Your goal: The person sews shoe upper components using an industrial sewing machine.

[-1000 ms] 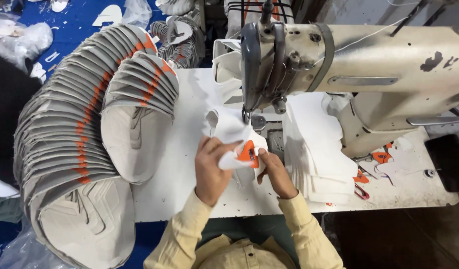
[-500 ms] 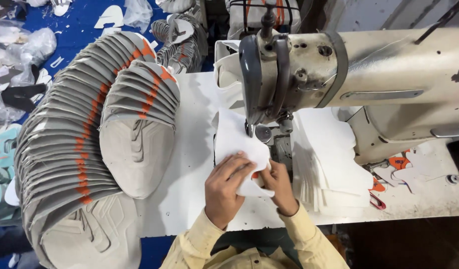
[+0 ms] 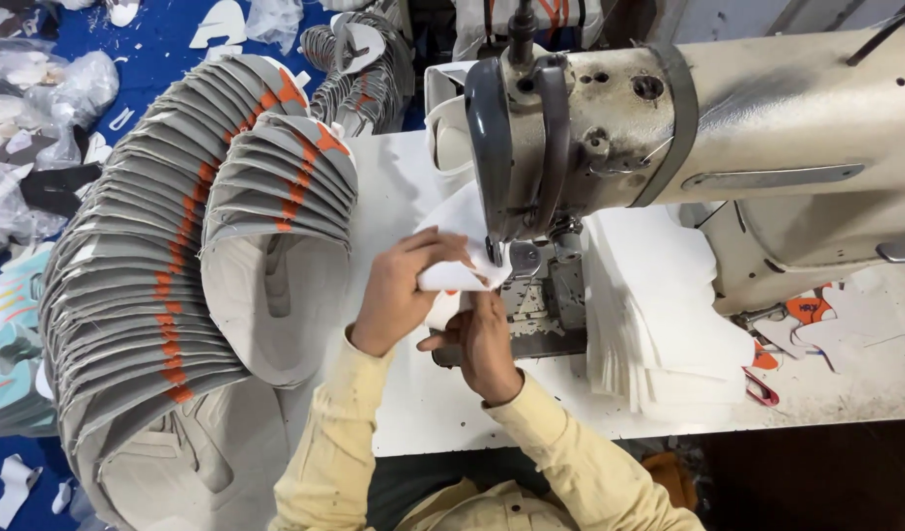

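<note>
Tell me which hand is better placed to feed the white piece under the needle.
Left, probably. The left hand grips the white piece from above, its fingers right beside the needle. The right hand sits lower, nearer the body, under the piece's edge, so it looks better suited to steadying.

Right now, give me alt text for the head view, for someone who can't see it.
Two hands, left hand and right hand, press a white fabric piece under the needle of an industrial sewing machine. A long curved stack of grey-and-orange cut pieces lies left, white pieces right.
</note>
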